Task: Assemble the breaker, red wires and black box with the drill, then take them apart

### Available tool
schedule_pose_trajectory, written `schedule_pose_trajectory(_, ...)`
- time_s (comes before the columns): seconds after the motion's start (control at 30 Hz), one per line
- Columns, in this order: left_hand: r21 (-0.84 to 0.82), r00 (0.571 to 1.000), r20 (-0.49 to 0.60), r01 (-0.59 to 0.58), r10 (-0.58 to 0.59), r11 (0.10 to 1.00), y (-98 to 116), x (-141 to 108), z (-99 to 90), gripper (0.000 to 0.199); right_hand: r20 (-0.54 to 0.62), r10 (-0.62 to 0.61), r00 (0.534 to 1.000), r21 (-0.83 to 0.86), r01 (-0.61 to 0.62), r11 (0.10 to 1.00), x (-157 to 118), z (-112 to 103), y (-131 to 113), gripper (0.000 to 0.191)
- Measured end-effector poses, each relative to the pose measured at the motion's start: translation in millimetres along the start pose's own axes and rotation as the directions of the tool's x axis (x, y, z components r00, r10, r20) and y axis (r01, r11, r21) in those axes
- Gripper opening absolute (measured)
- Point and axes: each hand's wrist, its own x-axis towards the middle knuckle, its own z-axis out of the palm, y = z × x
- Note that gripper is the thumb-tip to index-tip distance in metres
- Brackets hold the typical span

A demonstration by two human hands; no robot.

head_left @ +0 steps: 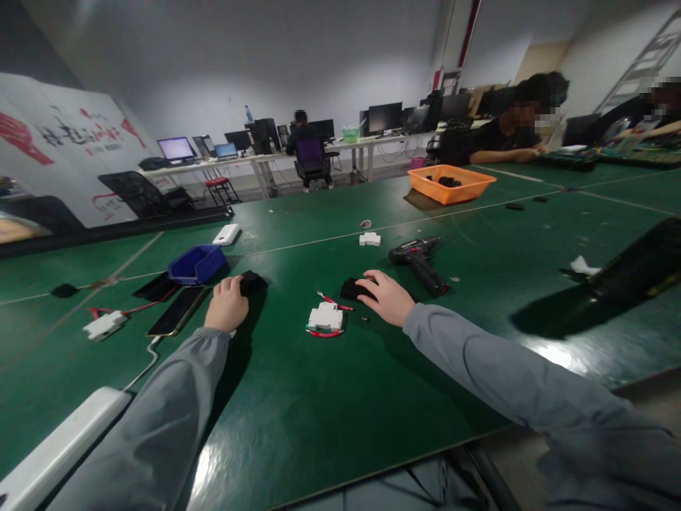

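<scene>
My left hand (228,305) is closed on a small black block (252,282), which sticks out to the right of its fingers. Another small black block (351,288) sits between the thumb and fingers of my right hand (389,298), low over the green table. Between the hands lies a white circuit breaker (325,318) with short red wires. A tiny dark screw (364,319) rests just right of it. Beyond my right hand a black cordless drill (420,262) lies on its side. What the hidden fingertips touch cannot be made out.
Left of me are a blue bin (196,264), a phone (178,311), a wired white breaker (105,325) and a white power strip (64,447). Farther off stand a white module (369,239) and an orange basket (452,186). A co-worker (511,135) sits at the far right.
</scene>
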Motion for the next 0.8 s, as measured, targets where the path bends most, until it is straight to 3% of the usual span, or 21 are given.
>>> schedule_pose_trajectory(0.2,0.046,1.0,0.028,0.001,-0.002,0.999,0.1,-1.0,-1.3,0.064,0.074,-0.214,0.974,0.009,0.214,0.977,-3.8,-7.7,-19.1,0.036)
schedule_pose_trajectory(0.33,0.048,1.0,0.01,0.017,-0.017,0.999,0.4,-1.3,-1.3,0.06,0.139,-0.282,0.949,0.04,0.279,0.959,-6.1,-9.0,-24.2,0.039)
schedule_pose_trajectory(0.6,0.019,0.999,-0.034,0.034,-0.033,0.999,3.3,-1.9,-2.3,0.053,0.108,-0.265,0.958,0.037,0.262,0.964,-5.5,-4.9,-20.8,0.016)
schedule_pose_trajectory(0.8,0.02,0.999,-0.029,0.017,-0.017,1.0,1.2,1.2,2.8,0.048,0.075,-0.234,0.969,0.042,0.232,0.972,-5.2,-0.8,-21.1,0.024)
